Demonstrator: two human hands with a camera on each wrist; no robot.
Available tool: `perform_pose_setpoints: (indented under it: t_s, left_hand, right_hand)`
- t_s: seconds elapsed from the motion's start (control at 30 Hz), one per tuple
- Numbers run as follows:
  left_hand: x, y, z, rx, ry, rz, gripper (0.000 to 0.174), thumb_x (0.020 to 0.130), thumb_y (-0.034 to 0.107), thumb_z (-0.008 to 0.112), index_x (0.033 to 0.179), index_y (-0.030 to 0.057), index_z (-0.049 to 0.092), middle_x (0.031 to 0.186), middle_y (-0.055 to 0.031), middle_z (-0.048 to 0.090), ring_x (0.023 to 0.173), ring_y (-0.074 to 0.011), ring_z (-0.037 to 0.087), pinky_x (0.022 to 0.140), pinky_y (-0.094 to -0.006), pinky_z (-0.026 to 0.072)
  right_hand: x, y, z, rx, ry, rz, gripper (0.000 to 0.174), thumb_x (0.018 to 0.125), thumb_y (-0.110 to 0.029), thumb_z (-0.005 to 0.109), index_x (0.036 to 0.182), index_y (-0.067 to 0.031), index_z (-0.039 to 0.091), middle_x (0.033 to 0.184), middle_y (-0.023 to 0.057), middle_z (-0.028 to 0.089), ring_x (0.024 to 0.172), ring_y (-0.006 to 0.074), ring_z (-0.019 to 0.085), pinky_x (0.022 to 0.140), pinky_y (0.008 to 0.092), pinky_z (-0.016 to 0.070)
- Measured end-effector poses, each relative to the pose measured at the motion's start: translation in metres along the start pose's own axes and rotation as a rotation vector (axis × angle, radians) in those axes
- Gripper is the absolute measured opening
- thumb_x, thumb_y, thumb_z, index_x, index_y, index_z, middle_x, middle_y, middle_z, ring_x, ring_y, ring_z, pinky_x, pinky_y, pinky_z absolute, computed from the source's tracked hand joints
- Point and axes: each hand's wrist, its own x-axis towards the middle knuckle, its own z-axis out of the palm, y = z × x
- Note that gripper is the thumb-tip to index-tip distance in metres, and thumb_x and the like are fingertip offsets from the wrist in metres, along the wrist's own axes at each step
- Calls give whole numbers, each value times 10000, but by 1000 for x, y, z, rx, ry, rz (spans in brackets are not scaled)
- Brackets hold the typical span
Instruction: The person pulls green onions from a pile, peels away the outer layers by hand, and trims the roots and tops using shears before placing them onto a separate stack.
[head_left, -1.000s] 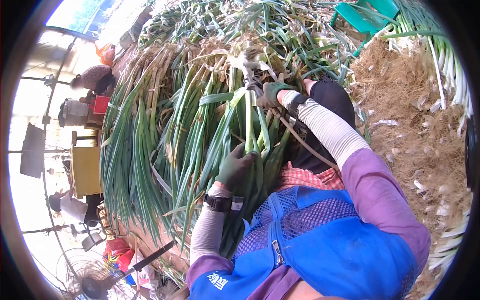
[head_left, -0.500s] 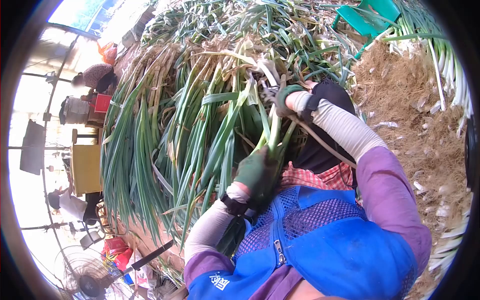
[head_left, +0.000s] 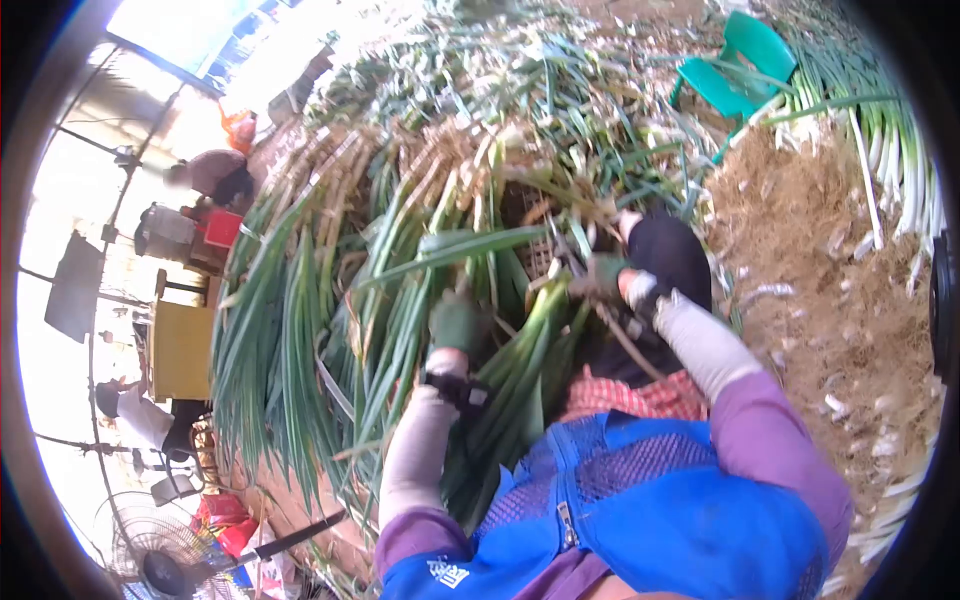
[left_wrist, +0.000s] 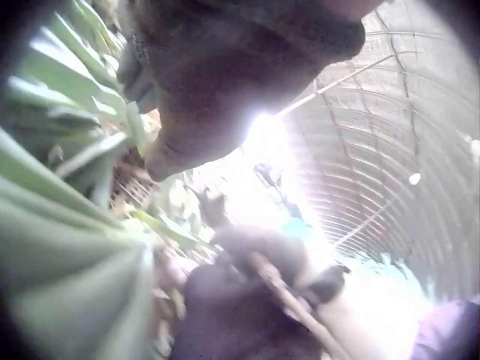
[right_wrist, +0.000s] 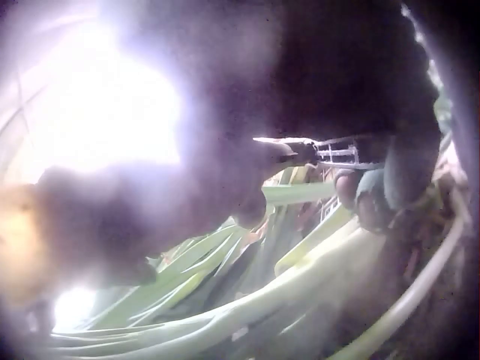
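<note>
In the head view my gloved right hand [head_left: 603, 277] grips an air gun with a brown hose [head_left: 626, 340] trailing toward my lap. Over the heap of long green onions [head_left: 300, 300], my gloved left hand [head_left: 460, 322] hangs close to the leaves. A broad loose leaf [head_left: 455, 253] crosses just beyond its fingers; I cannot tell whether they pinch anything. Several green onion stalks [head_left: 530, 345] lie between the hands, their pale ends toward the right hand. In the left wrist view the left glove [left_wrist: 225, 90] is dark, with its fingers pointing down toward the leaves.
A green plastic chair [head_left: 740, 70] stands at the far right. Roots and peelings [head_left: 800, 300] cover the ground at the right, beside cleaned white-stemmed green onions [head_left: 900, 170]. A fan [head_left: 165, 565] and a yellow box [head_left: 180, 342] are at the left, near other people.
My left hand has let go of the stalk it held and moved left and away over the heap. The right hand has moved slightly right and nearer with the air gun. The view has tilted.
</note>
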Motion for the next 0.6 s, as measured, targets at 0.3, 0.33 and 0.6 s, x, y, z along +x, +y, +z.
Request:
perform_pose_setpoints:
  t_s: [0.3, 0.33, 0.6]
  left_hand:
    - [14, 2, 5, -27, -125, 209, 346, 783, 205, 637, 1122, 147, 603, 1142, -100, 623, 1121, -299, 569, 963, -439, 445]
    - [21, -8, 10, 33, 10, 110, 461, 762, 240, 669, 1204, 152, 573, 1191, -101, 598, 1159, -307, 540, 990, -454, 424]
    - [37, -16, 8, 167, -514, -66, 386, 819, 500, 631, 1001, 186, 761, 994, -163, 721, 958, -291, 699, 824, -414, 548]
  right_hand:
    - [-43, -41, -10, 337, -76, 154, 496, 751, -447, 659, 733, 49, 672, 651, 156, 669, 607, 250, 693, 632, 370, 551]
    - [-44, -38, -7, 274, -5, 129, 500, 752, -451, 658, 739, 48, 676, 661, 157, 676, 606, 254, 693, 639, 365, 551]
    - [-29, -28, 6, 217, -36, 191, 734, 727, -523, 657, 1122, 94, 600, 1057, 257, 670, 1003, 352, 663, 896, 381, 500]
